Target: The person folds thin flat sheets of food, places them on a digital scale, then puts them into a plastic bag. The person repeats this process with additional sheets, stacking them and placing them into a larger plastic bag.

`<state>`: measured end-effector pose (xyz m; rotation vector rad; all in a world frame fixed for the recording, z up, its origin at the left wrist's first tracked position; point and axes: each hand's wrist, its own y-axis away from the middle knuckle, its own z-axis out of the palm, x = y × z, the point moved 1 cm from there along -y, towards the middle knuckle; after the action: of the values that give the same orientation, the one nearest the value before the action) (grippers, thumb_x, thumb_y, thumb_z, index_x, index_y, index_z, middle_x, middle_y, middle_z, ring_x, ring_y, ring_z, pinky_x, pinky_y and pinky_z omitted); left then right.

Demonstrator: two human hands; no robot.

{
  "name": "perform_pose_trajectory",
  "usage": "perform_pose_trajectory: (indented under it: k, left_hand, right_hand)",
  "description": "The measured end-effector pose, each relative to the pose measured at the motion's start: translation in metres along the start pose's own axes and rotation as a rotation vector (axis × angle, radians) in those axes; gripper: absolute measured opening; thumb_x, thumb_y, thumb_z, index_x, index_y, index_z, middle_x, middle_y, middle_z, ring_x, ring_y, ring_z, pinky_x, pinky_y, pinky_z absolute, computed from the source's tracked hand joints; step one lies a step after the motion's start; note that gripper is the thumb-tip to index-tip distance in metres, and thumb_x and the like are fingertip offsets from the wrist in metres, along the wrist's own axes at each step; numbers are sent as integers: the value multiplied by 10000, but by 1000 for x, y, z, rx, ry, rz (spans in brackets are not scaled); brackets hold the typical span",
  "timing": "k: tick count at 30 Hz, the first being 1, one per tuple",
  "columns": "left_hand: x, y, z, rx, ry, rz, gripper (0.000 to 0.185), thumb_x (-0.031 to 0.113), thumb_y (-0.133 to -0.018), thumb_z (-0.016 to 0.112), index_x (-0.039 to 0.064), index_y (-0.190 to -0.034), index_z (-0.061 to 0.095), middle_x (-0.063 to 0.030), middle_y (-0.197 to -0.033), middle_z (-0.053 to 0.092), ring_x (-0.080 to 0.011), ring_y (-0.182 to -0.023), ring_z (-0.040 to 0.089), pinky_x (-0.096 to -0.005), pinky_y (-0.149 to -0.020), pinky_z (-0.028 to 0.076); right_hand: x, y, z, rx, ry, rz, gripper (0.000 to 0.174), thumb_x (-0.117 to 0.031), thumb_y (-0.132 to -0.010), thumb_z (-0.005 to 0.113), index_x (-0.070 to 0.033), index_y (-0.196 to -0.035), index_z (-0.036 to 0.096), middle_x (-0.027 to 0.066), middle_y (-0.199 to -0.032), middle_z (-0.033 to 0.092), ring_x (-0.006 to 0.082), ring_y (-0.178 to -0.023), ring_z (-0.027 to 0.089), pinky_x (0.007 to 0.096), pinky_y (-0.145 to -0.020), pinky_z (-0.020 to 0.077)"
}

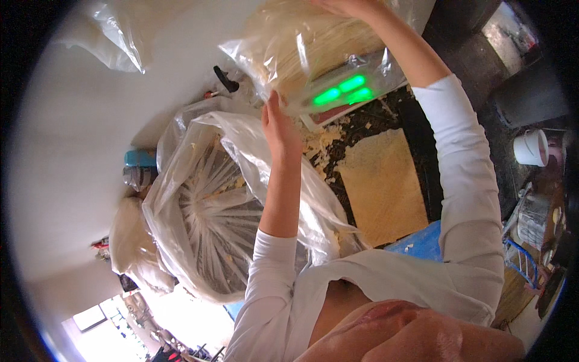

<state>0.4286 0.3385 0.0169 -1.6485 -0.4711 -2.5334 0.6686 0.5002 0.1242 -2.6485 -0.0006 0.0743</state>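
Note:
My left hand (281, 124) is shut on the lower edge of a clear plastic bag (267, 59). Inside or behind the film shows a pale yellowish mass with fine streaks. At the top edge my right hand (344, 5) touches the same film; its fingers are partly cut off, so its grip is unclear. Green lit digits of a scale display (341, 90) glow through the plastic. Beside my left forearm gapes a large clear plastic bag (208, 117), its film gathered in folds at the bottom, with a few pale flakes inside.
A thin tan sheet (384, 185) lies on a dark surface among pale crumbs (323, 145). A blue surface (418, 244) borders it near my body. Against the wall stands a blue-lidded container (140, 159). Far right are a white bucket (530, 148) and a blue metal frame (520, 264).

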Motion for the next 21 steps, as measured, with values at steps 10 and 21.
perform_pose_trajectory:
  k: [10,21]
  left_hand:
    - [25,-11,18,-197,315,-123,425,366,-1024,475,16,-1257,542,-92,-1190,617,-199,-1083,567,-332,-985,393]
    - [22,-27,5,-256,296,-225,518,370,-993,470,-32,-1319,482,-156,-1321,561,-279,-1240,519,-471,-1100,361]
  right_hand:
    - [21,-5,37,-220,-280,105,919,-784,-898,364,-204,-1596,216,59,-1677,130,364,-1537,65,660,-1193,93]
    - [36,-37,67,-303,-207,-3,884,-745,-942,291,-147,-1589,233,110,-1664,165,324,-1534,128,544,-1238,100]
